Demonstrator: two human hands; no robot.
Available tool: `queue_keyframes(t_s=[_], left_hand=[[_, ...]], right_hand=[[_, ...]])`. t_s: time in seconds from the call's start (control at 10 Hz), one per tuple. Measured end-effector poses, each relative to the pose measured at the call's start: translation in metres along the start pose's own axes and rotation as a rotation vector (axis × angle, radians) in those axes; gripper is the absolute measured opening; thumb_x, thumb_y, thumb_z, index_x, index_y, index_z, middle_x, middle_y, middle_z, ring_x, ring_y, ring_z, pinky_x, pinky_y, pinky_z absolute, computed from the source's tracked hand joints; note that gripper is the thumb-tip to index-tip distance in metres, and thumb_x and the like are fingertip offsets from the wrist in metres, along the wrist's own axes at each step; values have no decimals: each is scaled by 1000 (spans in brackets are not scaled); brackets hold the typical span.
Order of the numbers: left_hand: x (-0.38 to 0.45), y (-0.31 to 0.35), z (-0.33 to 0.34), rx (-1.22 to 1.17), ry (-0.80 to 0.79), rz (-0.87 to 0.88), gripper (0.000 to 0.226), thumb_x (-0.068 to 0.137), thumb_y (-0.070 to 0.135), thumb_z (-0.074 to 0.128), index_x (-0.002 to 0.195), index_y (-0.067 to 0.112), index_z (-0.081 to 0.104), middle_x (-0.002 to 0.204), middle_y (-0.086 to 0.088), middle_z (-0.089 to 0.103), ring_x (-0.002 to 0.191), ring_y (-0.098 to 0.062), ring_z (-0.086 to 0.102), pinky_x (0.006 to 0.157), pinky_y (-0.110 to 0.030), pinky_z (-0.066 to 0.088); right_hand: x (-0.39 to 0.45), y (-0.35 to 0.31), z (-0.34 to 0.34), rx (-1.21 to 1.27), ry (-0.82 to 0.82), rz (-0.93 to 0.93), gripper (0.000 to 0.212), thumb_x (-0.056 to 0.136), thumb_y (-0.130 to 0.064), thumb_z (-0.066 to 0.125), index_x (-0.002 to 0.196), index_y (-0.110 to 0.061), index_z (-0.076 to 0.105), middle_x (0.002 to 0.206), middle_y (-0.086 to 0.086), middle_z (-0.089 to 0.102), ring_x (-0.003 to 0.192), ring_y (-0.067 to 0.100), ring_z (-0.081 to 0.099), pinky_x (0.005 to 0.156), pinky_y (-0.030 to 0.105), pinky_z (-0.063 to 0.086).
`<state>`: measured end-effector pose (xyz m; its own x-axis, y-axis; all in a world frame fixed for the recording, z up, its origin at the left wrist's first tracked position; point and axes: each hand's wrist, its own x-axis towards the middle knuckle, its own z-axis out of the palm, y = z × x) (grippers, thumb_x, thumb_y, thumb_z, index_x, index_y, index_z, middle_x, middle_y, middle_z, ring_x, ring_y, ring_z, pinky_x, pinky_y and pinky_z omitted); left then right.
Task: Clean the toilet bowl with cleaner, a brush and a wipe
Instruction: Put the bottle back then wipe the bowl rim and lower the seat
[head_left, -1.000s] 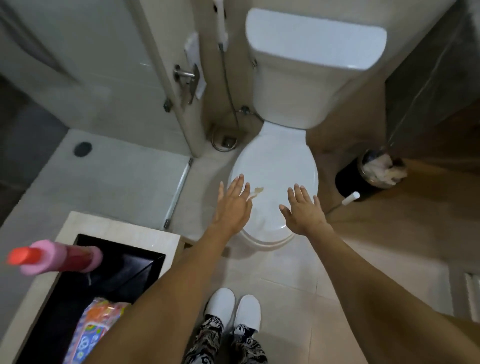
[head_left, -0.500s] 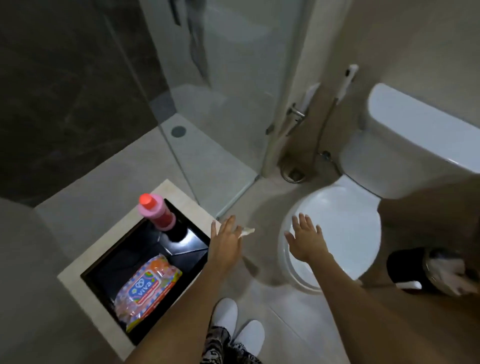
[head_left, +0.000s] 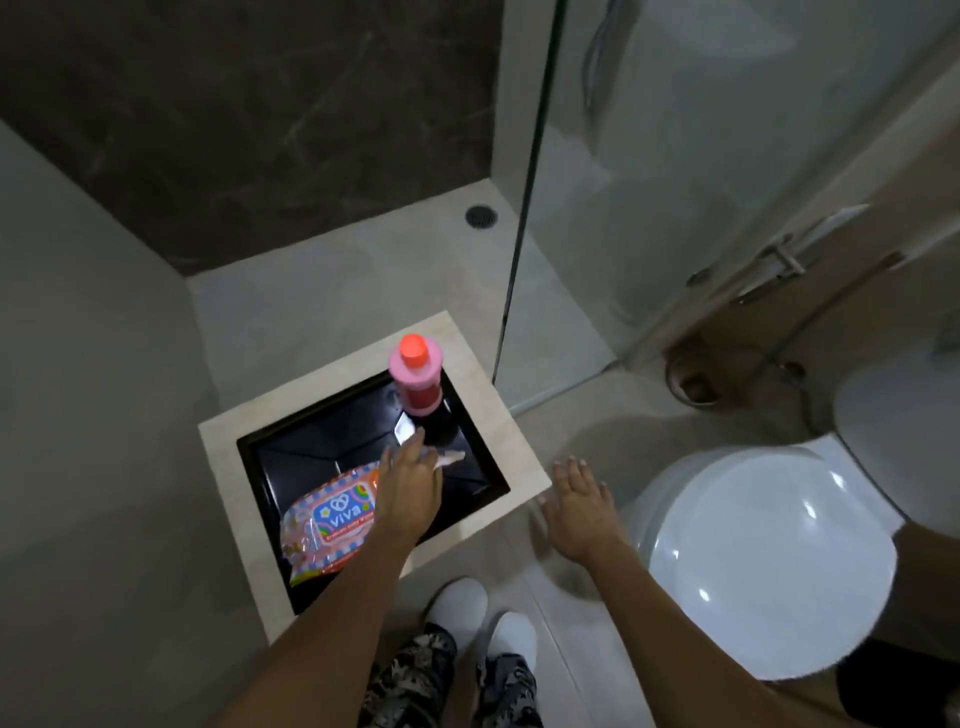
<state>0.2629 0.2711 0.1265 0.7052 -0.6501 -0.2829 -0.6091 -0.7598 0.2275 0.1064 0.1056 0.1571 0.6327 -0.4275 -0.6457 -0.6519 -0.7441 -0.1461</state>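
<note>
One pink cleaner bottle (head_left: 416, 382) and one wipes pack (head_left: 327, 519) in black sink (head_left: 322, 447). Left hand (head_left: 410, 488) over sink, fingers straight, small pale scrap (head_left: 451, 458) beside them. Right hand (head_left: 584, 512) spread, empty. One toilet (head_left: 769, 561), lid closed.

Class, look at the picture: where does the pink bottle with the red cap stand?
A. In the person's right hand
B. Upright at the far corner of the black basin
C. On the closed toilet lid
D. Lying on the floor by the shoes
B: the pink bottle stands upright at the far corner of the black basin, beyond the wipes pack.
</note>
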Motion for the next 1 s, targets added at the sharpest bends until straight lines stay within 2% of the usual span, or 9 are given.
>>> queue_keyframes(t_s=[0.1,0.2,0.4,0.6,0.8,1.0], left_hand=[[14,-9,15,45,8,-43,34,93,20,50,124,12,60,150,-12,33,138,-27,30,114,-46,14],[31,-10,25,0,63,-58,36,94,20,48,127,11,57,151,-13,32,140,-26,26,114,-45,12],[53,-11,45,-49,102,-62,37,93,15,50,128,8,57,146,-16,36,137,-28,31,113,-46,16],[61,-15,56,24,-13,-103,45,94,29,47,137,14,46,153,-10,24,140,-23,24,115,-47,12],[38,-8,48,58,-95,-181,52,96,29,45,144,12,32,156,-8,14,142,-22,20,116,-47,9],[24,12,10,23,-80,-182,51,98,26,41,145,13,29,155,-8,17,142,-23,19,116,-46,8]], right_hand=[[11,0,16,-31,-38,-27,59,104,-39,21,153,-11,5,161,11,1,148,24,-2,118,43,6],[22,5,30,-49,-66,-28,60,104,-40,21,153,-11,3,161,10,-1,148,23,-4,119,42,5],[35,25,50,-46,-94,-4,60,104,-38,23,154,-10,6,161,11,0,148,24,-3,120,42,6],[41,33,61,-77,-91,-3,60,103,-38,22,154,-10,7,161,10,1,148,24,-1,120,43,9],[39,25,47,-60,-50,2,61,103,-40,23,153,-10,7,161,10,1,148,23,-1,120,42,8],[19,20,4,14,31,18,60,104,-39,22,154,-10,6,161,10,0,148,24,-2,119,41,6]])
